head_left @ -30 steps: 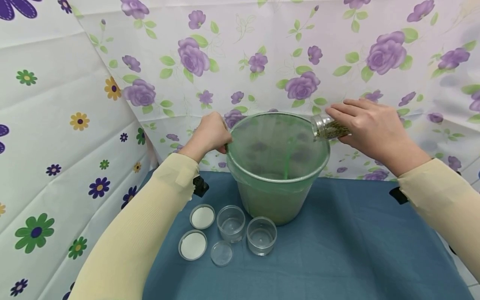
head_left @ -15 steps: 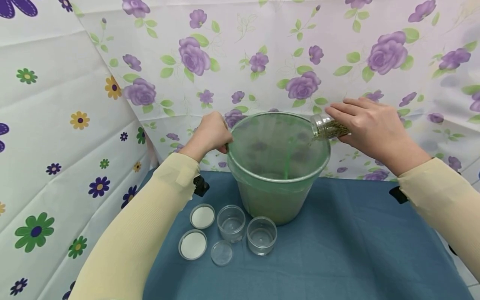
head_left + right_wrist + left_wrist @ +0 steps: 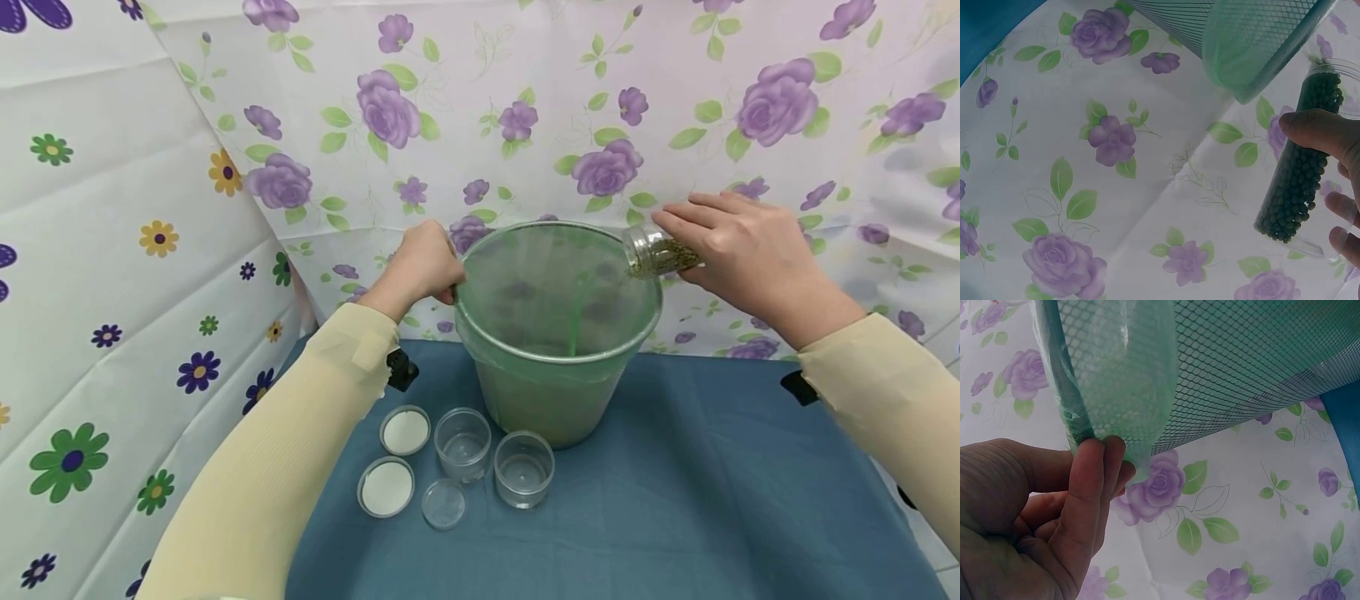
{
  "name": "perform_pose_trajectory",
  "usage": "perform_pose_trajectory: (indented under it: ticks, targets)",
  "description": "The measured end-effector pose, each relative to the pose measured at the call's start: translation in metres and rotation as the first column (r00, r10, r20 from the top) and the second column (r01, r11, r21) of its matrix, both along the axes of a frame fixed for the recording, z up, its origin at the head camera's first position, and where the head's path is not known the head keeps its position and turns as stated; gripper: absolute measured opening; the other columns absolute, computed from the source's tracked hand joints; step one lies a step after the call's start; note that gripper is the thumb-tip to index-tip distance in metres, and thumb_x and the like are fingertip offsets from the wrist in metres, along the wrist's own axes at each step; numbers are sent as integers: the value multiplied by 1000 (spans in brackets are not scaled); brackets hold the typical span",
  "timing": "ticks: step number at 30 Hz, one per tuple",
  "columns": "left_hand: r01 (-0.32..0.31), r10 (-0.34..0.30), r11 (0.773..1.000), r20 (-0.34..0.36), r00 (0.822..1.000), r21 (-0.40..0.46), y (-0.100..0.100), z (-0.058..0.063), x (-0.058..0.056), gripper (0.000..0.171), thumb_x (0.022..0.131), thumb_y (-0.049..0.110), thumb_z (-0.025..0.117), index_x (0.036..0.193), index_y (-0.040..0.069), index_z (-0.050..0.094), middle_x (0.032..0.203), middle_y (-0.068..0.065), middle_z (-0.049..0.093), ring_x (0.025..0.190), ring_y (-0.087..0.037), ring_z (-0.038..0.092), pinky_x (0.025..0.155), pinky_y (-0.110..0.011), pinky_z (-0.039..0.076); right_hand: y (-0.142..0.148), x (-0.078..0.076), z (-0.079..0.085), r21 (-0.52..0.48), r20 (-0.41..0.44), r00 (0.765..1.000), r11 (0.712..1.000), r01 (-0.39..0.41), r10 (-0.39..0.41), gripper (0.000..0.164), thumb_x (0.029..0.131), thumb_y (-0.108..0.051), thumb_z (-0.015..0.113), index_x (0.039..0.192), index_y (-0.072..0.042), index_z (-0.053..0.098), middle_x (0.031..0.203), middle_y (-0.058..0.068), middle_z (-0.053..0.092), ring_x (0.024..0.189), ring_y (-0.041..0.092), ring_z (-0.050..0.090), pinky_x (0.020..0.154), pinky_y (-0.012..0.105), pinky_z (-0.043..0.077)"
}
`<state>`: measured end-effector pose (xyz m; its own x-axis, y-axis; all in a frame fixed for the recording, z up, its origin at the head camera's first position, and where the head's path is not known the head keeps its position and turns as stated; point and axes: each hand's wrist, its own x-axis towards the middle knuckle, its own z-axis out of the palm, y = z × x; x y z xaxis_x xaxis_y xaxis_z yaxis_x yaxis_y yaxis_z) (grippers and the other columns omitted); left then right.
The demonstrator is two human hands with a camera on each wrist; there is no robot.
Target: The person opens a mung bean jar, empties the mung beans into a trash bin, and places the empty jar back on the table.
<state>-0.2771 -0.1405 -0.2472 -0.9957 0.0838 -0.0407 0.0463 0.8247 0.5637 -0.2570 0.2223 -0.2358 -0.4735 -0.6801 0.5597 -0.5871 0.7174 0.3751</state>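
A mesh wastebasket (image 3: 547,404) lined with a thin green plastic bag (image 3: 517,283) stands on the table. My left hand (image 3: 427,265) grips its rim at the left; in the left wrist view, thumb and fingers pinch the bag-covered rim (image 3: 1075,422). My right hand (image 3: 753,258) holds a clear plastic jar (image 3: 1297,169) of small green beans, tilted nearly on its side. The jar's uncovered mouth (image 3: 636,253) points left over the basket's right rim, with beans lying near it. What lies at the basket's bottom is hard to make out.
Left of centre, in front of the basket, stand two clear plastic cups (image 3: 462,446). Beside them lie two lids with white liners (image 3: 386,487) and a clear lid (image 3: 444,503). A blue cloth (image 3: 660,517) covers the table; a flowered curtain (image 3: 525,50) hangs behind.
The bean level inside the tilted jar looks slightly lower near the mouth. Both hands keep their places, and the basket, cups and lids stay put.
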Motion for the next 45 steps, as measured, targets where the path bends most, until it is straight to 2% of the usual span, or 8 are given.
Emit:
perform_pose_trajectory:
  ticks: [16, 45]
  targets:
    - [-5, 5, 1000, 6, 1000, -5, 1, 1, 0, 24, 80, 6, 61, 57, 4, 61, 55, -12, 65, 49, -20, 66, 49, -29, 55, -1, 0, 0, 9, 11, 1000, 1000, 3, -3, 88, 49, -17, 92, 130, -17, 57, 125, 10, 62, 111, 34, 59, 92, 55, 46]
    - [-15, 15, 1000, 2, 1000, 13, 1, -1, -1, 23, 79, 4, 61, 55, 5, 59, 55, -13, 65, 48, -20, 66, 48, -30, 55, -1, -1, 1, 13, -17, 1000, 1000, 8, -8, 88, 48, -17, 92, 129, -17, 58, 124, 9, 63, 110, 35, 59, 86, 56, 49]
